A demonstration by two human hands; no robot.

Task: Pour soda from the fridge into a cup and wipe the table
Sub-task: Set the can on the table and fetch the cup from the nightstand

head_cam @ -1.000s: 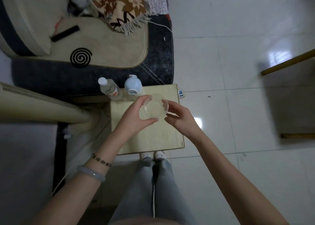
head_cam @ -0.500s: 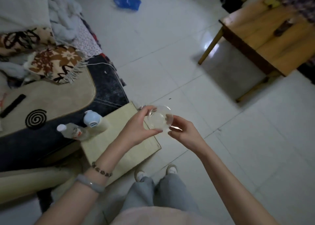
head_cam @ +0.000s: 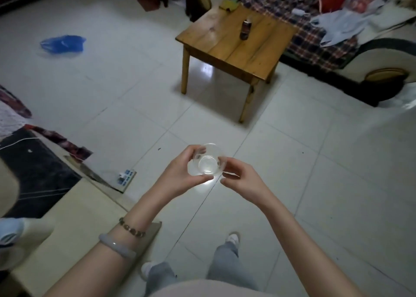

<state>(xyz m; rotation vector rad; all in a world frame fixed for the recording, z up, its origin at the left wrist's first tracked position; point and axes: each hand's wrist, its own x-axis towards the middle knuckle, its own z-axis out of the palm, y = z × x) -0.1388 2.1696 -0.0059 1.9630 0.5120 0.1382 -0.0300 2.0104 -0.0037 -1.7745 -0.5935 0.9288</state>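
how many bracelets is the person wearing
2, both on the left wrist: a beaded bracelet nearer the left hand holding the cup, a pale bangle behind it. None on the right wrist.

The small clear plastic cup [head_cam: 208,161] looks empty and sits upright in the air, held by the left hand [head_cam: 180,175] and the right hand [head_cam: 242,179]. The dark brown soda bottle [head_cam: 245,29] stands upright on the square wooden counter [head_cam: 225,47], well apart from the cup.

one cup [head_cam: 208,161]. two hands: left hand [head_cam: 180,175], right hand [head_cam: 240,179]. two bracelets: bead string [head_cam: 132,227], bangle [head_cam: 117,246]. one counter [head_cam: 236,49], upper right of centre; one bottle [head_cam: 245,30] on it. one blue bag [head_cam: 63,43], upper left. two shoes [head_cam: 233,237].
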